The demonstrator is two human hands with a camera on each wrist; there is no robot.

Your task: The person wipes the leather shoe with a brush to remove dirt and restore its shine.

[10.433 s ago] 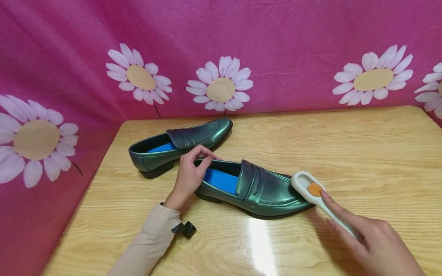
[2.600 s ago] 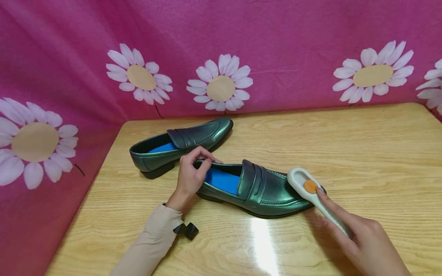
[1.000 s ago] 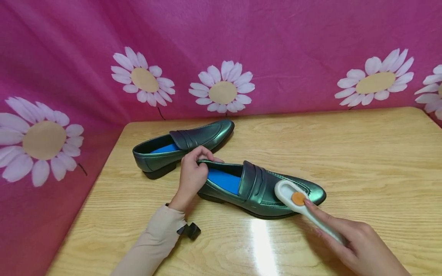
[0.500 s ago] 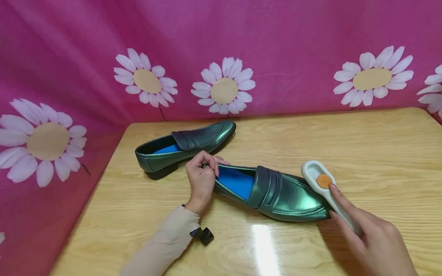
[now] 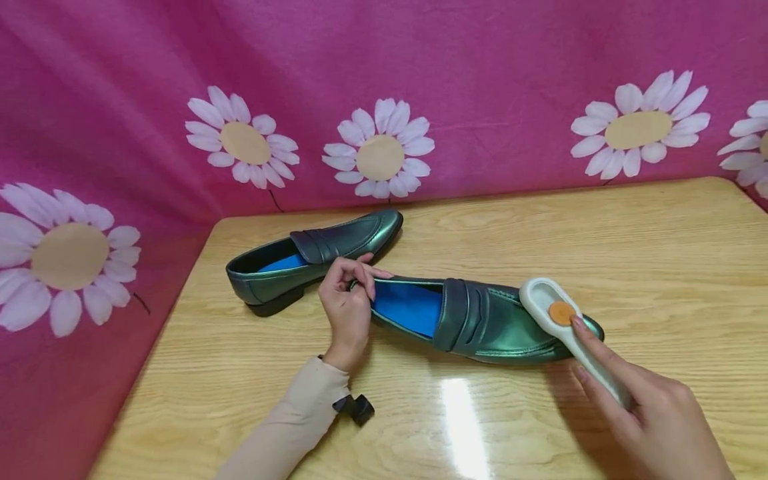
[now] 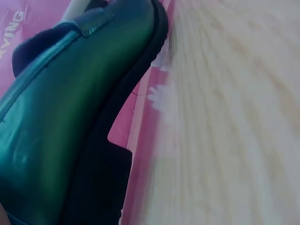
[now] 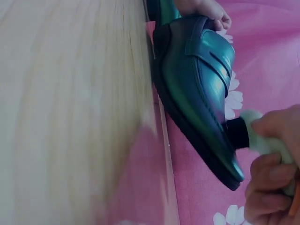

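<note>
A metallic green loafer (image 5: 462, 320) with a blue insole lies toe to the right in the head view, its opening tipped toward me. My left hand (image 5: 347, 310) grips its heel end, thumb and fingers bent over the collar. In the left wrist view a gap shows between the shoe heel (image 6: 105, 183) and the tabletop. My right hand (image 5: 657, 407) grips a pale grey shoe brush (image 5: 543, 310), with the index fingertip on its orange button (image 5: 562, 313). The brush's dark bristles (image 7: 237, 132) touch the upper near the toe in the right wrist view.
A matching loafer (image 5: 318, 257) stands behind and left of the held one, close to the left hand. The wooden table (image 5: 648, 247) ends at a pink flowered curtain (image 5: 492, 80). A black wrist device (image 5: 358, 408) hangs by the left sleeve.
Since a second ago the held loafer has shifted right and tipped toward me, its heel raised. The brush has moved right and back across the upper. The other loafer stays put.
</note>
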